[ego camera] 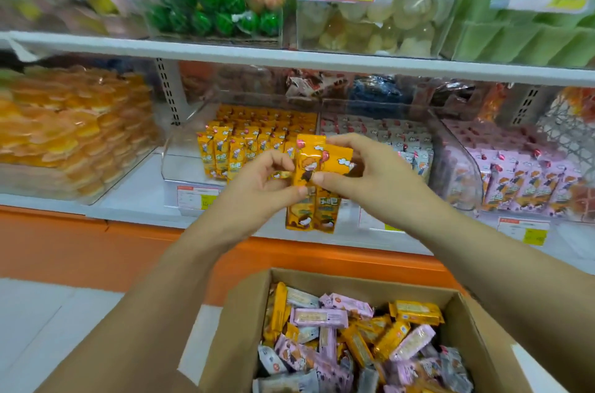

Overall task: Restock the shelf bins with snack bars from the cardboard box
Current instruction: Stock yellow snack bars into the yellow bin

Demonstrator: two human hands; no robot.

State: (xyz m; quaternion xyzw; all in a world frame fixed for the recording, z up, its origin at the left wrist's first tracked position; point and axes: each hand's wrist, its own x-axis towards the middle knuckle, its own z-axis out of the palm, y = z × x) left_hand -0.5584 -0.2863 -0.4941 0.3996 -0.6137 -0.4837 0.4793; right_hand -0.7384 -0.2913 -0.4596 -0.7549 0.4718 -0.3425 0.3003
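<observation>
Two orange snack bars (314,196) stand upright side by side between my hands, in front of the shelf. My left hand (257,189) pinches them from the left with thumb and fingers. My right hand (370,173) grips their upper part from the right. Behind them a clear bin (180,148) holds rows of upright orange bars (241,148). To its right sit a bin of white bars (396,141) and a bin of pink bars (528,186). Below my arms an open cardboard box (238,321) holds several loose orange, pink and white bars (354,338).
A bin of orange round snacks (70,131) fills the shelf's left. The upper shelf (289,54) carries clear bins of green, yellow and pale sweets. Price tags (198,196) hang on the lower shelf's front edge, above an orange base panel (96,244).
</observation>
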